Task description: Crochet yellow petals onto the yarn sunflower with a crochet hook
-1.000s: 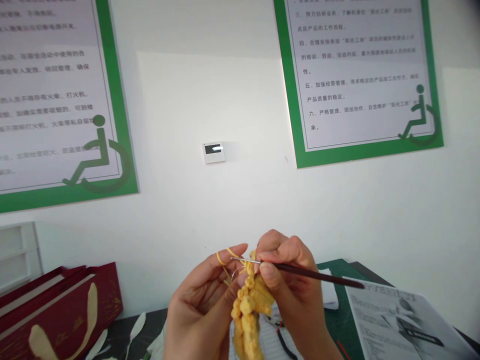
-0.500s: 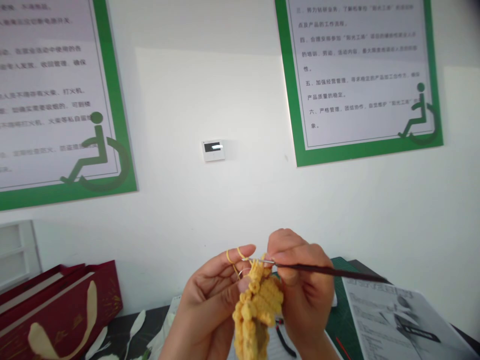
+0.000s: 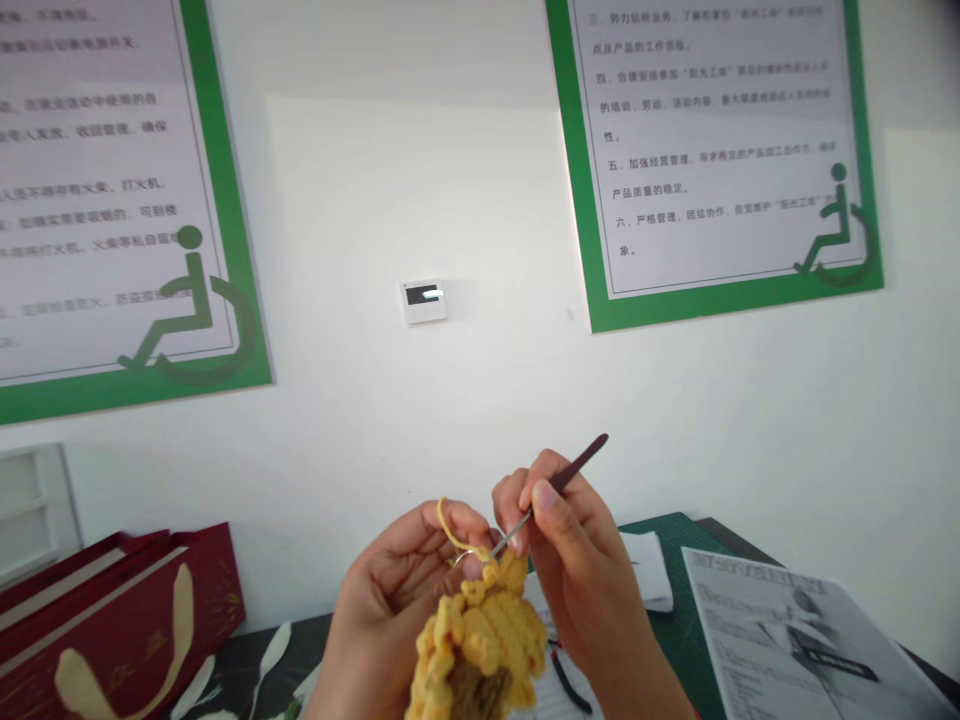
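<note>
A bumpy yellow crochet piece (image 3: 484,640) hangs between my hands in the head view, low in the middle. My left hand (image 3: 401,570) pinches its upper edge, and a strand of yellow yarn (image 3: 448,525) loops over the index finger. A thin ring shows at that hand's fingers. In my right hand (image 3: 574,540) is a crochet hook (image 3: 579,464), gripped by its dark handle, which slants up to the right. Its metal tip points down-left into the stitches at the top of the piece. The exact loop on the tip is too small to make out.
A dark red gift bag (image 3: 150,620) stands at the left, with white leaf-shaped pieces (image 3: 271,650) beside it. A green cutting mat (image 3: 686,610) and a printed sheet (image 3: 795,630) lie at the right. Black-handled pliers (image 3: 570,685) are partly hidden behind my right arm.
The hook has swung from nearly level to a steep slant, handle end up. My right hand has turned and shifted left; the crochet piece sits lower and further left. My left index finger has curled.
</note>
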`<action>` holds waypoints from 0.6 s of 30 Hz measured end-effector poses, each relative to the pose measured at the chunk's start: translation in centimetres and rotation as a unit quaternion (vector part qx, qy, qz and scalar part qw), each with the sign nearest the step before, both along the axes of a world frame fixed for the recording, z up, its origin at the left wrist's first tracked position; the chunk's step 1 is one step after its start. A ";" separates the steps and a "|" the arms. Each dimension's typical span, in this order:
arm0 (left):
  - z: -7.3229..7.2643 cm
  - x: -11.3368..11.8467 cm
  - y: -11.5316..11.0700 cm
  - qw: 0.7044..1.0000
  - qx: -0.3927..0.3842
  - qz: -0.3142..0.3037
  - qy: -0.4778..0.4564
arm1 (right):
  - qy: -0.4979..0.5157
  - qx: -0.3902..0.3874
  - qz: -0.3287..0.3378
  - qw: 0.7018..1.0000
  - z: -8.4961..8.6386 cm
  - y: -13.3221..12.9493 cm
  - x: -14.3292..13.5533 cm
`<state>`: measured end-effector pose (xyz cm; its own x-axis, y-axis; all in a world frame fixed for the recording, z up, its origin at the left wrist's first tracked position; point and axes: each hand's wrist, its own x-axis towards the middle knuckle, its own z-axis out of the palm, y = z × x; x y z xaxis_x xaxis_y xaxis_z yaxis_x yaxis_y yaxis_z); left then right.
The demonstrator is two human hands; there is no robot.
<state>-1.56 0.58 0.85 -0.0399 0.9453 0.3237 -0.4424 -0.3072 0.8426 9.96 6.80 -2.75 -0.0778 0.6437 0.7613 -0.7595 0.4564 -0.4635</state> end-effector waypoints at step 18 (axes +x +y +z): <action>-0.3 1.9 -1.2 0.984 0.058 0.159 -0.045 | -0.045 0.060 -0.151 0.986 -0.2 -0.4 0.5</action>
